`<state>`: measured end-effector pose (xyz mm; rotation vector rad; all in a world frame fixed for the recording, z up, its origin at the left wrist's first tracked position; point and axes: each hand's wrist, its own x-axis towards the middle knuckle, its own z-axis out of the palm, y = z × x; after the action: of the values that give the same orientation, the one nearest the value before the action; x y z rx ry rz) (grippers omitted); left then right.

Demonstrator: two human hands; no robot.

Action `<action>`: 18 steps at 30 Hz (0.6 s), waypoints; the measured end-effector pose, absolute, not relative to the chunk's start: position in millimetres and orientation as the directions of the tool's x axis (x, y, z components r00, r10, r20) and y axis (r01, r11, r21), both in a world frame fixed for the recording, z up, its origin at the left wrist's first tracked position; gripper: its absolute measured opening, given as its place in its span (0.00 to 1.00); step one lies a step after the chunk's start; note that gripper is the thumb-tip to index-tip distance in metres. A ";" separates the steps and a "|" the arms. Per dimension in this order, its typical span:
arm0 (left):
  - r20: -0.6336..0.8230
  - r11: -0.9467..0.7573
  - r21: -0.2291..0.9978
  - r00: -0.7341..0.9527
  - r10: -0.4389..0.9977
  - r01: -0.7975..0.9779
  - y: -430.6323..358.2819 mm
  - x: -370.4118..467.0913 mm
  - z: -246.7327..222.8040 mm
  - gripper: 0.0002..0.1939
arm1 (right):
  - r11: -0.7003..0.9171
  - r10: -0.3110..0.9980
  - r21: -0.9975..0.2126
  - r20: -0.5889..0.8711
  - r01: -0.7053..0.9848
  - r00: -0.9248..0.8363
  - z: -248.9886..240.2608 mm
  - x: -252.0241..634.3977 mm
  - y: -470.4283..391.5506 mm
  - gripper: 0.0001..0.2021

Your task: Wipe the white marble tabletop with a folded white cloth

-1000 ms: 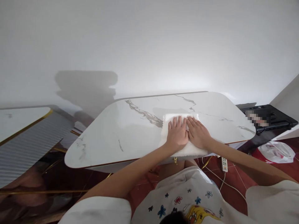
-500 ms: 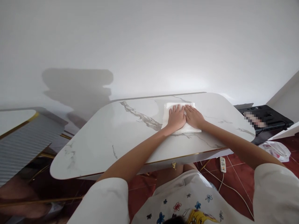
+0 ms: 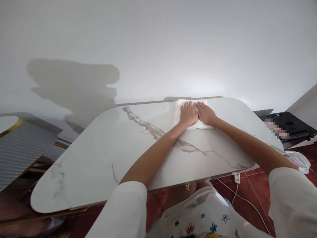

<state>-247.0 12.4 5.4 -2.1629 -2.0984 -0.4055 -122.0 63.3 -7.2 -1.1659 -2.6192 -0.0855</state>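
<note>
A folded white cloth (image 3: 178, 114) lies flat at the far edge of the white marble-patterned tabletop (image 3: 99, 148), close to the wall. My left hand (image 3: 188, 114) rests palm down on the cloth with its fingers spread. Beside it, my right hand (image 3: 206, 114) also lies flat on the cloth, fingers stretched out towards the left hand. The two hands touch or nearly touch at the fingers and thumbs. Much of the cloth's middle is hidden under them.
A plain wall (image 3: 158, 49) stands right behind the table. To the left is a ribbed grey cabinet (image 3: 27, 152) with gold trim. At the right are a black folding stool (image 3: 294, 122) and a plastic bag (image 3: 299, 160). A power strip (image 3: 237, 178) with its cord lies on the red floor.
Both hands have slid the cloth away from me, up to the tabletop's wall-side edge. The view has shifted slightly, and the tabletop now fills more of it.
</note>
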 end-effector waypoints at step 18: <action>0.271 -0.017 0.140 -0.022 0.962 0.990 77.8 -264.9 5.2 0.27 | 0.729 0.671 -0.106 0.308 0.677 -0.674 -12.3 -140.6 140.6 0.27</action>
<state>-264.9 77.8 5.2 -2.1291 -2.1335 -0.4495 -140.6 140.6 -12.3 -1.0490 -2.6066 -0.0244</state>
